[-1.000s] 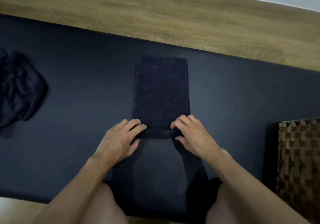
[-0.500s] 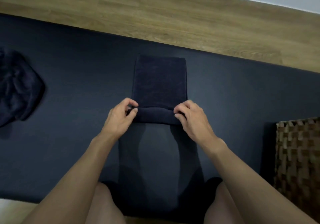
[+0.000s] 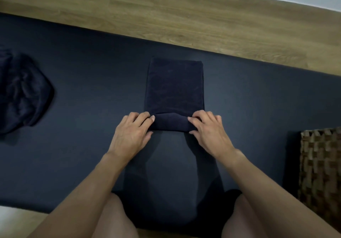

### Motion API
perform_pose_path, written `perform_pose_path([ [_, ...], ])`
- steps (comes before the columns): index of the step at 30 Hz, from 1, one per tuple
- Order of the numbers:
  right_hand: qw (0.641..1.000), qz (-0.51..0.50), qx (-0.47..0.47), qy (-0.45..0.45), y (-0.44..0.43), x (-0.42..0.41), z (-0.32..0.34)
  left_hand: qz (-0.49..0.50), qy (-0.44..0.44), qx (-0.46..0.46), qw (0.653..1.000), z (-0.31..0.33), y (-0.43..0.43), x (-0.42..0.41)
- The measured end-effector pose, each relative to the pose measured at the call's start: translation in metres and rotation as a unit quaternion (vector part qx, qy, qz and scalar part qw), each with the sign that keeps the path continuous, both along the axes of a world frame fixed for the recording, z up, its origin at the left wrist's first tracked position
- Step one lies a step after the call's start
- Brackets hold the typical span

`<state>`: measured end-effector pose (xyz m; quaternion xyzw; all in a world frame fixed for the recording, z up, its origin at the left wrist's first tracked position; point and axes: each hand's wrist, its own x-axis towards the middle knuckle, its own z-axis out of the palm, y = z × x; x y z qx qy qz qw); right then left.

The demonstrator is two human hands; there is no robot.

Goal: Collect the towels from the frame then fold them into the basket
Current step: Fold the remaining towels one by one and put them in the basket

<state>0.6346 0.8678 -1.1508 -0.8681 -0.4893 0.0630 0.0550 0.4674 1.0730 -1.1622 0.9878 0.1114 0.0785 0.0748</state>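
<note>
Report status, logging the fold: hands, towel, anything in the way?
Left hand, right hand both pinch the towel at its rolled near end. Rest lies flat on mat. Nothing between it and basket.

— Where does the view look from?
— One camera, worn on the head, aimed forward and steeply down at the dark surface (image 3: 83,75).
— How near?
— Close. Both forearms (image 3: 88,188) enter from the bottom edge; left hand (image 3: 132,136) and right hand (image 3: 210,132) meet at the folded towel (image 3: 175,86) mid-frame.
— And the edges?
— Wide lens: wooden floor (image 3: 166,12) across the top, wicker basket (image 3: 321,164) cut by the right edge.
</note>
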Motion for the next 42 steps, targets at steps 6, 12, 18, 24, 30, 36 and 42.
perform_pose_path([
  [6,0.984,-0.046,-0.057,0.160,0.015,0.031,0.014,-0.026,0.016,-0.034,0.999,0.009,0.017,0.020],
  [12,0.993,-0.056,0.047,0.097,0.025,0.025,0.016,0.067,0.050,-0.225,0.971,0.014,0.032,0.038],
  [18,0.999,0.002,0.031,0.021,0.011,0.010,0.002,0.179,0.075,-0.380,0.905,0.021,0.035,0.052],
  [24,0.990,-0.008,0.025,0.139,0.027,0.036,0.016,0.216,0.050,-0.476,0.851,0.025,0.041,0.057],
  [30,0.964,-0.069,-0.056,0.250,0.054,0.073,0.028,0.150,-0.084,-0.210,0.962,0.029,0.027,0.069],
  [36,0.925,-0.208,0.038,0.316,0.056,0.071,0.023,0.020,-0.047,-0.034,0.998,0.006,0.026,0.047],
  [42,0.926,-0.205,0.080,0.308,0.053,0.062,0.025,0.132,-0.022,-0.280,0.951,0.016,0.032,0.064],
])
